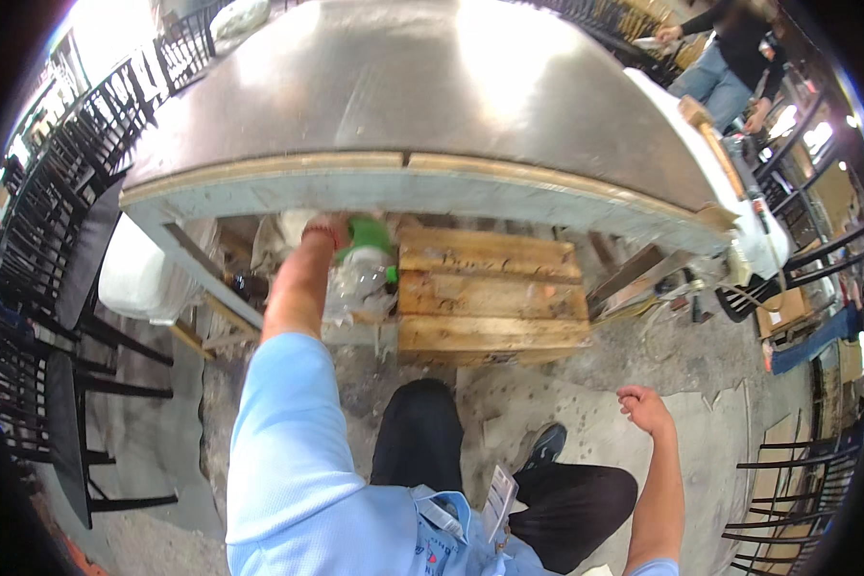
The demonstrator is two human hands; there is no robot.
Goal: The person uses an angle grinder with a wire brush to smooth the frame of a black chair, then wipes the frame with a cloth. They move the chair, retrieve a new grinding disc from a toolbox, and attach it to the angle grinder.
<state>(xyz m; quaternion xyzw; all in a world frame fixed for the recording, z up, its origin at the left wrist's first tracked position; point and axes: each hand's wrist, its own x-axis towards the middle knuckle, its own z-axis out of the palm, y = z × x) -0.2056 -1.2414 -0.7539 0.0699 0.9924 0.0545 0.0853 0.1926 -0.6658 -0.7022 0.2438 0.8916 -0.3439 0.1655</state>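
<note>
I reach my left hand (334,230) in under the near edge of the metal-topped table (394,115); its fingers are blurred and partly hidden, so I cannot tell whether they are apart or clamped on something. Just to the right of that grip is a green object (368,232); whether I touch it, I cannot tell. Below the green, nearer to me, sits a clear plastic item (360,276), and further right of my grip stands a slatted wooden crate (490,300). My right hand (648,411) hangs over the floor (696,446), well apart from my left, fingers bent inward; I cannot tell whether they meet.
</note>
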